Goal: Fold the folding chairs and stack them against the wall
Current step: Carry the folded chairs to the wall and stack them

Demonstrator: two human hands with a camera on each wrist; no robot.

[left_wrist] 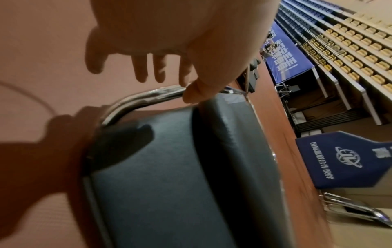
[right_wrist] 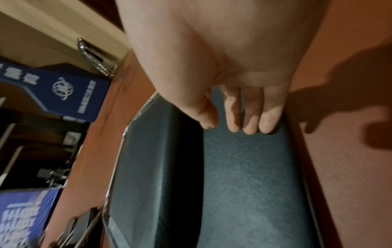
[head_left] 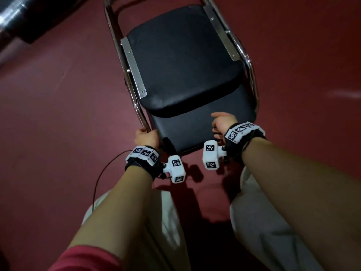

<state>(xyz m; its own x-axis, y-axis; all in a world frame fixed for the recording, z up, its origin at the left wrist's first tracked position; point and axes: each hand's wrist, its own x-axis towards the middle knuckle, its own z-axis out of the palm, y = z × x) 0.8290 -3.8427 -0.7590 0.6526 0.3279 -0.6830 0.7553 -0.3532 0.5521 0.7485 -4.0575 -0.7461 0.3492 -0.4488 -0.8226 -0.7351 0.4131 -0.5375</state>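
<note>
A folding chair with a black padded seat [head_left: 181,61], black backrest [head_left: 195,130] and chrome tube frame [head_left: 125,61] stands on the red floor in front of me. The seat is swung up close to the backrest, with a narrow dark gap between them. My left hand [head_left: 145,135] is at the frame's top left corner. In the left wrist view its thumb touches the tube [left_wrist: 148,95], and its fingers [left_wrist: 140,70] hang loosely, not wrapped round it. My right hand [head_left: 221,124] is at the upper right of the backrest pad [right_wrist: 244,167], fingers [right_wrist: 250,120] straight.
Folded chrome chairs [left_wrist: 356,213] lean against a beige wall. Blue banners [left_wrist: 339,159] and tiers of stadium seats [left_wrist: 350,42] stand beyond. A thin black cable [head_left: 103,173] lies on the red floor [head_left: 58,114] by my left wrist. My legs are just behind the chair.
</note>
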